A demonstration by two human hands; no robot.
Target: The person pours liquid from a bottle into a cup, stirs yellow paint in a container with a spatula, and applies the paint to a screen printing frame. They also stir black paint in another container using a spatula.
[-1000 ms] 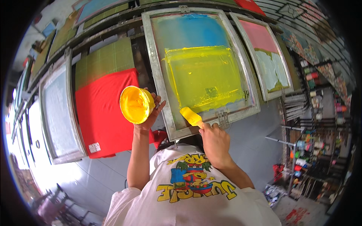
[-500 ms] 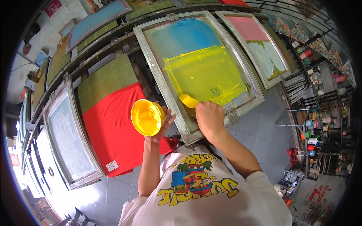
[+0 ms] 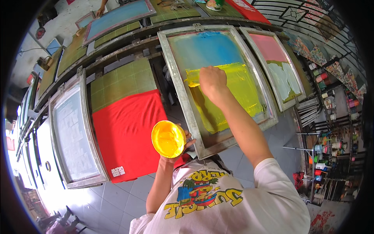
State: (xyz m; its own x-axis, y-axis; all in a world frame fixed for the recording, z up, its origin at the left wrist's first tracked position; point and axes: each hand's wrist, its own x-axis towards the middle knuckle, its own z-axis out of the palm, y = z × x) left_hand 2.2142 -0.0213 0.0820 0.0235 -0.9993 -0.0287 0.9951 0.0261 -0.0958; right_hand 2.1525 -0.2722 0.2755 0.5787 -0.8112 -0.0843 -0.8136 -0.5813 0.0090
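My left hand grips a round tub of thick yellow ink from below and the side, its open top facing up. Closed in a fist, my right hand is over the silkscreen frame in front of me. A yellow-coated scraper is in that fist; the hand hides most of it, with yellow at its left edge. Yellow ink covers the lower part of the mesh, and the upper part is blue. My forearm hides some of the yellow area.
Left of the frame, a red T-shirt lies on a green board. Another screen frame stands at the far left, and one with pink and pale mesh at the right. Racks of containers line the right side. Another person's hand shows at the back.
My right hand has moved from the frame's near edge up and away, over the top of the yellow area. The view has shifted; my left hand still holds the tub.
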